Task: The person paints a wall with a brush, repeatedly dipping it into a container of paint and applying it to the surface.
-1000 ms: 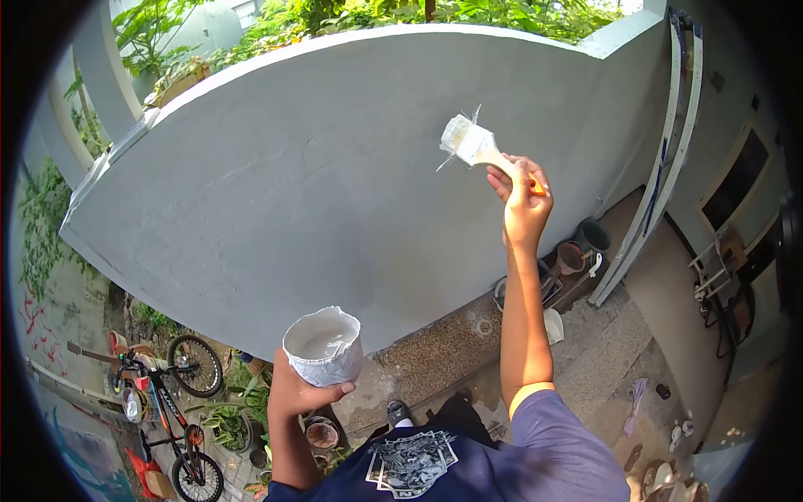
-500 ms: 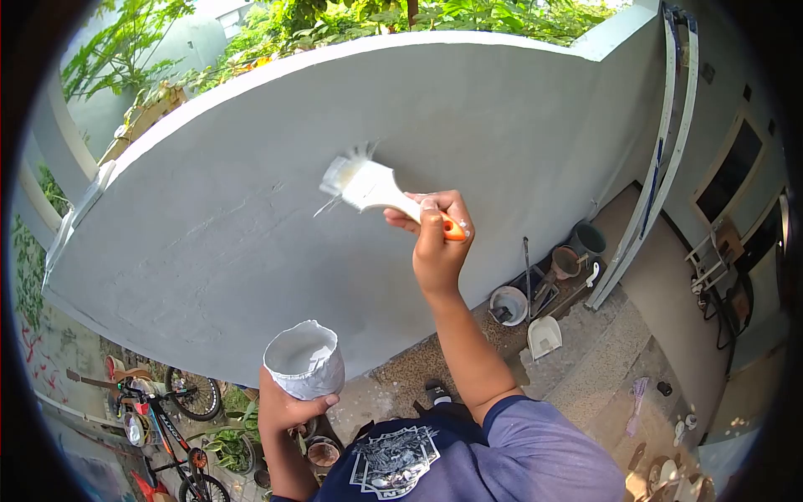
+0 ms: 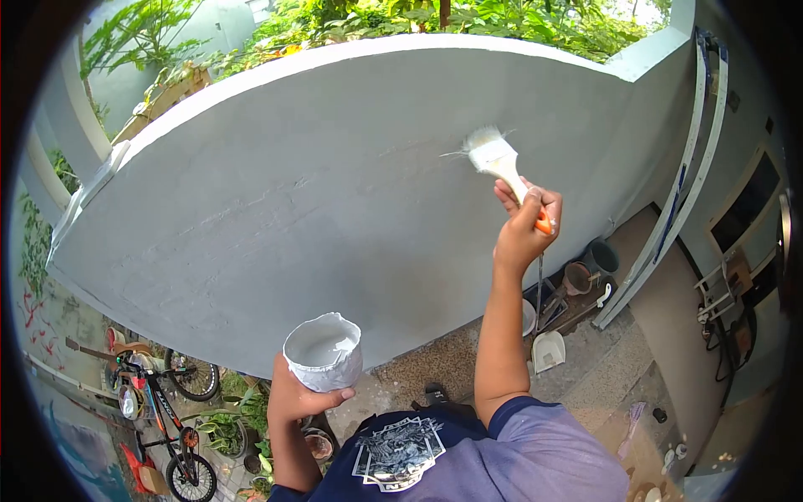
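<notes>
A wide paintbrush [image 3: 495, 157] with a white and orange handle is gripped in my right hand [image 3: 529, 219]. Its splayed bristles meet, or come very near, the grey wall [image 3: 351, 184] at the upper middle right. Low in front of the wall, my left hand [image 3: 303, 397] is wrapped round a paint container [image 3: 324, 368] with a ragged rim. Pale paint coats it inside and out. Faint ridges run across the wall to the left of the brush.
At lower left a bicycle [image 3: 171, 418] stands among potted plants [image 3: 224, 437]. Buckets [image 3: 600, 258] and a white dustpan [image 3: 549, 351] sit by the wall's right foot. A metal rail [image 3: 669, 197] rises at right. Greenery [image 3: 535, 33] grows beyond the wall.
My right hand has carried the paintbrush to the right along the wall, and the brush now points more upward. The paint container sits slightly further right in view, still in my left hand.
</notes>
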### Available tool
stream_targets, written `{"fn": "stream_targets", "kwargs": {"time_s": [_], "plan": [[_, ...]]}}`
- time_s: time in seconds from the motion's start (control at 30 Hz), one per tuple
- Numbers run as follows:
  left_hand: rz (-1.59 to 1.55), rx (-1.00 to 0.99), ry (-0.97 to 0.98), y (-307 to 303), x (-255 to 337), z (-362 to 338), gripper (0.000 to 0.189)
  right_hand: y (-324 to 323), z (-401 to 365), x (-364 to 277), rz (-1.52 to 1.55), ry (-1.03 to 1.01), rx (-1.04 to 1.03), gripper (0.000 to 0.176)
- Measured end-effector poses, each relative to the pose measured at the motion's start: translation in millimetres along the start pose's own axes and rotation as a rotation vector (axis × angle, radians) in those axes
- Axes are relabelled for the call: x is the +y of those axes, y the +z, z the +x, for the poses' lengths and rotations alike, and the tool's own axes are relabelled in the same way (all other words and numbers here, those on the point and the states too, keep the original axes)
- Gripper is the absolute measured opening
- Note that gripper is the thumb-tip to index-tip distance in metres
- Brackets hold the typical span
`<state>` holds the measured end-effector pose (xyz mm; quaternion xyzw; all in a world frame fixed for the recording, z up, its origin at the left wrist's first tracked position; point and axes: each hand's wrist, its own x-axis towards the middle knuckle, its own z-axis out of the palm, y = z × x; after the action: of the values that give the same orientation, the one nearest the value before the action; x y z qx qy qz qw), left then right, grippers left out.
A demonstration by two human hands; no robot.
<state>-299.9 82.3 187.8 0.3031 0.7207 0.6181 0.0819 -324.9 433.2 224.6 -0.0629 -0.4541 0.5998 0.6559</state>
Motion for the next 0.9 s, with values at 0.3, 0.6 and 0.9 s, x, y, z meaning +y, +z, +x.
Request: {"fn": "stream_targets", "kwargs": {"time_s": [0.3,0.6,0.9], "plan": [[0.051,-0.075,-0.024,-26,-2,-29,0.088,98,-148,-30,0.044,-0.254,-0.698,0.012],[0.039,-0.005,-0.049,-61,-10,-62,0.092,15,-53,-4,-0.225,-0.329,-0.459,0.013],[0.1,0.009,0.009,-81,-11,-93,0.09,52,-81,-11,-0.486,-0.455,-0.34,0.012]]}}
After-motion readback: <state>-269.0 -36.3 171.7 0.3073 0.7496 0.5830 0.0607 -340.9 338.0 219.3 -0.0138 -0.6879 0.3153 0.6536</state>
